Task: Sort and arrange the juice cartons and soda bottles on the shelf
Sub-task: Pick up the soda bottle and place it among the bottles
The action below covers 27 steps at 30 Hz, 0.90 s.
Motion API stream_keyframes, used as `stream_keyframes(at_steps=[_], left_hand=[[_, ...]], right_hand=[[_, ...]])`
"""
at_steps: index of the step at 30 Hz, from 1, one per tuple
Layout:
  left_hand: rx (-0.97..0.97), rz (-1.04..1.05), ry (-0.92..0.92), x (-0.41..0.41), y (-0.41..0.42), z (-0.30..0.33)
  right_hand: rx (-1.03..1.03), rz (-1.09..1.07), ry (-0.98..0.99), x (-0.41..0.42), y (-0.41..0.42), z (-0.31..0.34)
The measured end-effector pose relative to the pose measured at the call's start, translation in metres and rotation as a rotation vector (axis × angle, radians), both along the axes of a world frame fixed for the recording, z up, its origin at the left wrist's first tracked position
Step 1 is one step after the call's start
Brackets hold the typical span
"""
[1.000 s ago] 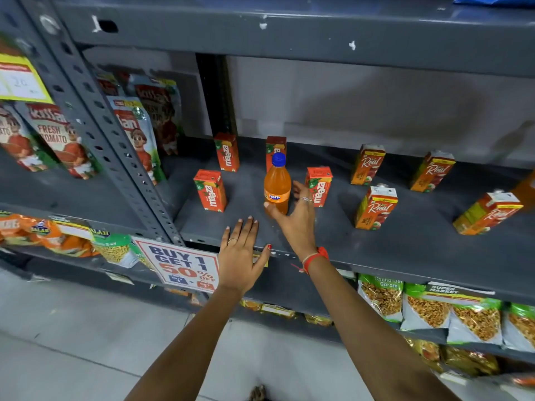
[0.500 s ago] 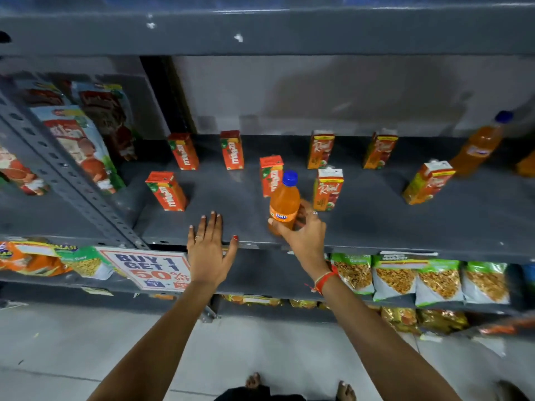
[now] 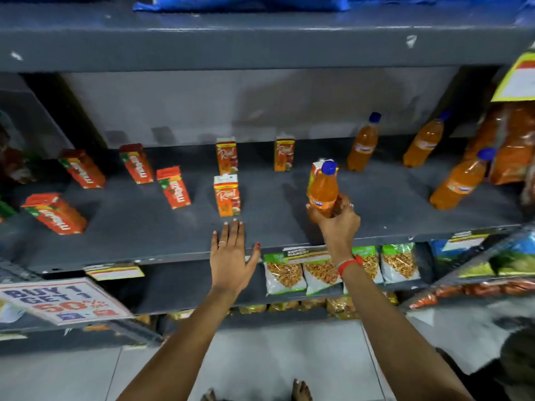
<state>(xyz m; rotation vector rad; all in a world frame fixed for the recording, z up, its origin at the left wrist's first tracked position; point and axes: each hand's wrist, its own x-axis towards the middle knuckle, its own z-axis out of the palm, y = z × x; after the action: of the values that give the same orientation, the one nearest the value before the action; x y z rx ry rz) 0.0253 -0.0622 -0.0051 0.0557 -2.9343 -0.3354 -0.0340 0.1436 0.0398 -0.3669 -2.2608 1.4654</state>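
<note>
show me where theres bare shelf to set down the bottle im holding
Bare shelf lies between the held bottle in the right hand and the front loose bottle. The front strip by the left hand is free too. The red cartons crowd the left.

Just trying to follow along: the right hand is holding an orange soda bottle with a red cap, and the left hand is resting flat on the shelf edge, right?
Nearly. The head view shows the cap is blue, not red. The rest holds: the right hand holds the orange soda bottle, and the left hand rests flat on the shelf edge.
</note>
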Motion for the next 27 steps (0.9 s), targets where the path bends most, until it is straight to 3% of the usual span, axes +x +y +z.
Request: stream_keyframes(at_steps=[10, 27], left_hand=[[-0.021, 0.106, 0.081, -0.013, 0.026, -0.009], [0.046, 0.156, 0.169, -0.010, 0.035, -0.009]], right_hand=[[0.031, -0.119, 0.027, -0.046, 0.109, 0.001], [-0.115, -0.063, 0.025, -0.052, 0.125, -0.001]])
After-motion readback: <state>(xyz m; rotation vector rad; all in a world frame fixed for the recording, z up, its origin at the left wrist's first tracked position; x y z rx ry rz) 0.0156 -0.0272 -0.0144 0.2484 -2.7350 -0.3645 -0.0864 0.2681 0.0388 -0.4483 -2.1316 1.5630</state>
